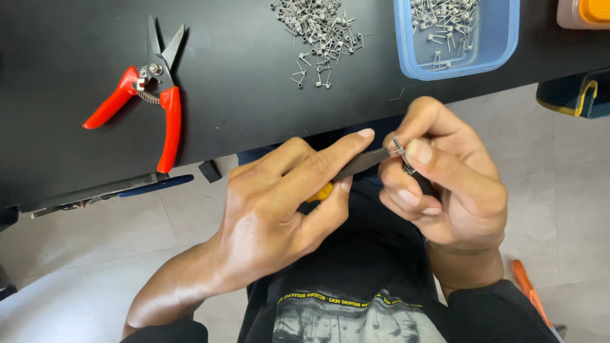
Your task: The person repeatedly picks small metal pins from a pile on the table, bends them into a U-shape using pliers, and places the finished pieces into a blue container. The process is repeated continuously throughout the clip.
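Small grey metal spring clip (398, 147), right of frame centre, pinched at the tip of dark slim pliers (363, 162) and steadied against a thumb. Gripped from the left by the left hand (279, 209), fingers clenched round the tool's yellow-tinged handle, forefinger laid straight along the top, apparently to guide the jaws. Met from the right by the right hand (445, 190), thumb and fingertips closed on the clip itself, plus possibly a second small dark piece just under it, too hidden to tell. Both held low, over the lap and off the edge of the black table (254, 82), close under the eyes for fine work.

Further out, along the upper edge: a loose heap of like grey clips (318, 32) at upper centre, within easy reach. Beside it, upper right, a blue plastic tub (457, 38) with more clips inside, kept apart from the heap. Upper left, red-handled snips (149, 89) lying flat, blades parted, well away from either hand. Lower right corner, an orange tool handle (527, 295) down on the tiled floor.
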